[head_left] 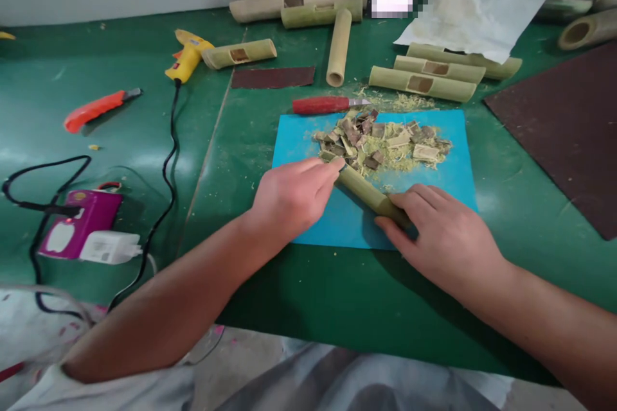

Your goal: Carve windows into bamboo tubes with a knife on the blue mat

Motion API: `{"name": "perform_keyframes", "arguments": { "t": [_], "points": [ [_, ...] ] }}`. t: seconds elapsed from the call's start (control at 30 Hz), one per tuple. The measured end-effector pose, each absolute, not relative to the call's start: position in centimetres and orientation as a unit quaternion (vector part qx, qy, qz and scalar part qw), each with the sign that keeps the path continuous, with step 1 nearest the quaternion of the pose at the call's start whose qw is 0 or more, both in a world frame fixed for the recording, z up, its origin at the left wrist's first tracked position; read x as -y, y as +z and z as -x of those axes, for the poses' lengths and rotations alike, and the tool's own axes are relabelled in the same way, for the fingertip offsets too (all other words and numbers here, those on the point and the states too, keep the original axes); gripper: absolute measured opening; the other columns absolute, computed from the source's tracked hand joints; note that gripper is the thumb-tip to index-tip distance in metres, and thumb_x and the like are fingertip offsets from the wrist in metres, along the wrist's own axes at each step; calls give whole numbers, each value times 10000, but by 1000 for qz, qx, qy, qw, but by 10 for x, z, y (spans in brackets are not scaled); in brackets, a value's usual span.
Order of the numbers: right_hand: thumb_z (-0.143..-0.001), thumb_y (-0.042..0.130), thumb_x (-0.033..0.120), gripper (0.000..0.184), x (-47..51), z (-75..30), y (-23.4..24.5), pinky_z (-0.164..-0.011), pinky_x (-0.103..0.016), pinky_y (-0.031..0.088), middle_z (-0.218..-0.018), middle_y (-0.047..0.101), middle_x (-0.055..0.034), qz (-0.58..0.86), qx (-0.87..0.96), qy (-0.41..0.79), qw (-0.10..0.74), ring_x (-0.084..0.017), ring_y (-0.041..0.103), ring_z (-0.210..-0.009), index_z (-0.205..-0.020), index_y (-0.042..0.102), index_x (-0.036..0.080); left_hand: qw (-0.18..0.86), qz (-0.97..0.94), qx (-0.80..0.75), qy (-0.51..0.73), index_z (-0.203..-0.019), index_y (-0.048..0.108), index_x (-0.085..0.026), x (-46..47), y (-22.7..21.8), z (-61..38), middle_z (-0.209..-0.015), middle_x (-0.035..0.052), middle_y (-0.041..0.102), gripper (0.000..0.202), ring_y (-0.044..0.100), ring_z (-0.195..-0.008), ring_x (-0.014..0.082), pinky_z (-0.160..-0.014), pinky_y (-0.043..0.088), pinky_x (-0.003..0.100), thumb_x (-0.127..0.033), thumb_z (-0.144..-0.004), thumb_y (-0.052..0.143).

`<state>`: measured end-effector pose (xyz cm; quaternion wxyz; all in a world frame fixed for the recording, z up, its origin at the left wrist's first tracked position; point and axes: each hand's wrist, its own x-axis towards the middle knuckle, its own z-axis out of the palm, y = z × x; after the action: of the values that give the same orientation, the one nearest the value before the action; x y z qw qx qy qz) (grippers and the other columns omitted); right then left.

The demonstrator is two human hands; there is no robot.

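Observation:
A pale green bamboo tube [364, 190] slants over the blue sheet [337, 225]. My right hand [446, 241] is closed around its near end, thumb below and fingers on top. At the far end, my left hand [296, 196] has its fingers pressed together against the bamboo. A small dark edge shows under those fingertips; what it belongs to is mostly hidden. Beyond the tube lies a heap of bamboo chips and sawdust [385, 141] with dark brown scraps. A red-handled knife [321, 104] rests along the sheet's far edge.
Bamboo pieces [421, 83] with cut windows lie at the back. A brown strip [272, 77], yellow glue gun [187, 58], orange cutter [99, 109] and corded purple box [81, 225] are to the left. Right are white paper [467, 13] and a dark brown sheet [569, 128].

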<state>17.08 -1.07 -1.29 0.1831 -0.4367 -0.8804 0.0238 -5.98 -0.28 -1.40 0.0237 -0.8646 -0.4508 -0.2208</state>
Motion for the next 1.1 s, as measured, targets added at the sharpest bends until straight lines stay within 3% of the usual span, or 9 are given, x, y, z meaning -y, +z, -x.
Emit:
{"name": "perform_keyframes", "arguments": {
  "t": [0.13,0.3,0.43,0.57,0.7,0.83,0.97,1.1],
  "points": [
    [-971,577,303,197,10,-171,-13,-607,-339,418,-740,626,-47,430,883,23,186,-212,583,-697,-820,630,187,-11,901,393,-185,-1207,705,-130,5,-14,57,-657,-4,624,340,560,-560,112,-515,420,220,-192,-1055,408],
    [-968,584,325,201,10,-171,-14,-606,-338,418,-758,638,-53,437,880,25,183,-213,588,-703,-824,628,192,40,869,452,-195,-1239,686,-111,6,-13,57,-715,26,661,352,597,-613,116,-540,448,205,-216,-1065,399],
    [-961,587,311,184,10,-171,-14,-596,-332,416,-741,627,-47,432,882,30,185,-212,591,-694,-829,625,189,-2,899,403,-173,-1238,692,-143,6,-12,57,-668,-4,625,346,570,-569,105,-518,429,207,-191,-1062,398],
    [-953,599,323,192,10,-171,-14,-593,-331,425,-732,623,-40,436,881,20,184,-210,596,-685,-817,620,190,54,864,455,-207,-1209,694,-88,5,-14,56,-735,32,672,326,624,-641,124,-554,467,214,-189,-1056,424],
    [-948,602,305,182,11,-172,-14,-590,-335,419,-728,618,-43,430,884,15,183,-210,590,-678,-812,616,184,3,896,406,-180,-1254,678,-138,8,-15,54,-669,-11,623,350,567,-554,101,-509,437,211,-183,-1059,390],
    [-946,604,325,186,11,-171,-14,-590,-326,404,-738,627,-45,439,880,16,181,-207,586,-684,-812,610,196,60,861,465,-200,-1218,690,-100,4,-14,59,-730,35,675,334,625,-645,121,-557,472,211,-199,-1059,414],
    [-955,580,319,196,11,-171,-13,-586,-319,384,-725,613,-43,438,881,24,174,-199,566,-676,-794,596,208,20,893,419,-164,-1232,693,-125,5,-11,59,-659,-2,619,354,561,-544,104,-491,423,216,-181,-1056,391],
    [-950,603,331,204,11,-171,-12,-584,-322,405,-725,613,-38,440,879,25,180,-200,582,-677,-799,603,195,48,868,456,-194,-1223,695,-103,6,-11,57,-721,24,668,341,608,-613,113,-534,454,209,-203,-1061,413]
  ]
}}
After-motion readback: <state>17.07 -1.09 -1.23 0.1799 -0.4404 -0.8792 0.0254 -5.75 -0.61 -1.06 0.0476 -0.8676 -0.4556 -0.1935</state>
